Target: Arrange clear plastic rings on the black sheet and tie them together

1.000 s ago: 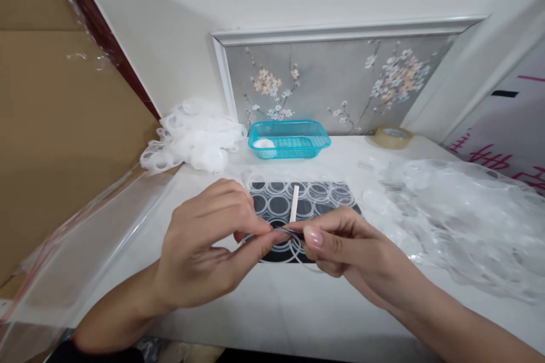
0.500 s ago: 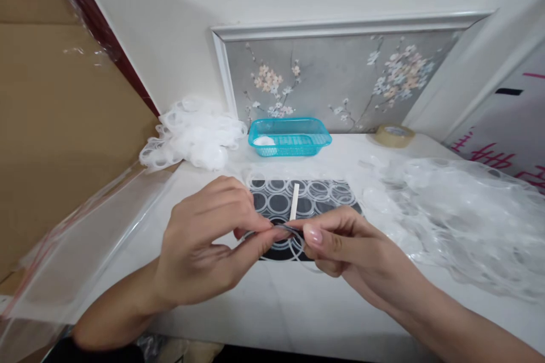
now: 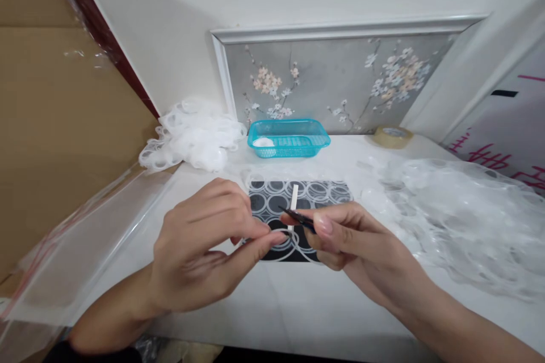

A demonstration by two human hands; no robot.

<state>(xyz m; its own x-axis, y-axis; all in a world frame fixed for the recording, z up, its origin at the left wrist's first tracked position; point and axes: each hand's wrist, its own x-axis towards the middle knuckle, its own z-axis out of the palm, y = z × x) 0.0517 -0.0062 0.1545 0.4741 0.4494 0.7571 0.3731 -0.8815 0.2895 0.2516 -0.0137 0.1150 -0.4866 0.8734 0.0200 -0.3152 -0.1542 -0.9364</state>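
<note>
While the white tabletop stretched from beneath the hands to its near edge, the left hand, fingers curled, pinched a translucent ring over the black mat; the right hand, thumb uppermost, gripped a dark pointed tool, its tip apart from the ring.

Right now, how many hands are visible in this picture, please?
2. The left hand is left of centre, pinching a pale ring; the right hand is right of centre, holding a dark pointed tool. No other hand shows.
</note>
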